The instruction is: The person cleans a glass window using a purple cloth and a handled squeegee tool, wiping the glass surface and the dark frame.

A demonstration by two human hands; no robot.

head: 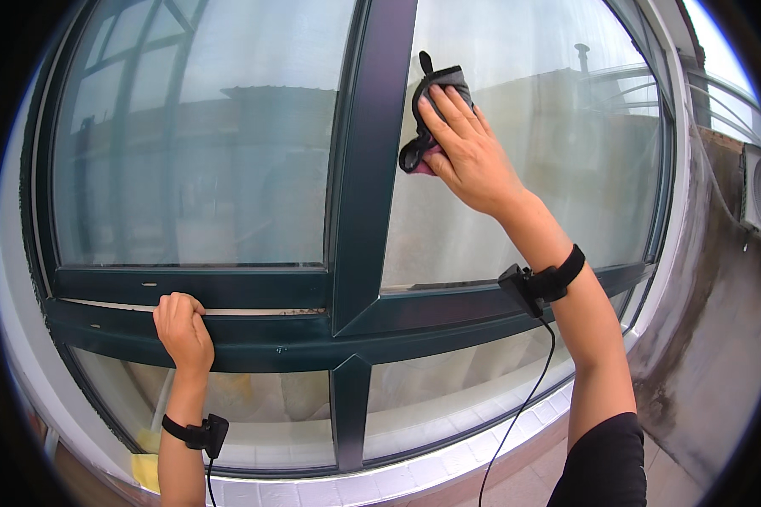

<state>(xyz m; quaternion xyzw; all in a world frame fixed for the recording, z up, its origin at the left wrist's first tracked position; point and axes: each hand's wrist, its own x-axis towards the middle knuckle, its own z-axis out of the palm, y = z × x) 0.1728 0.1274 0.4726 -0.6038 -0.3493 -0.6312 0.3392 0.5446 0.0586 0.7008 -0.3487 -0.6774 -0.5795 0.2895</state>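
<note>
Spread fingers of my right hand (466,142) press a gray and pink cloth with black edging (449,79) flat on the right window pane (545,158), near its upper left part. A black loop of the cloth sticks up above the fingertips. Lower left, my left hand (184,329) is curled over the dark green window frame rail (260,329), at the narrow gap under the left sash (190,279). Its fingertips are partly hidden, and no loose object shows in it. Each forearm wears a black strap with a small device and a cable.
A dark vertical frame post (374,158) parts the left pane (196,171) from the right one. Low panes sit above a white tiled ledge (330,491). A yellow cloth (144,472) lies at the lower left. At the right are a stained wall (704,317) and an air-conditioner unit (760,184).
</note>
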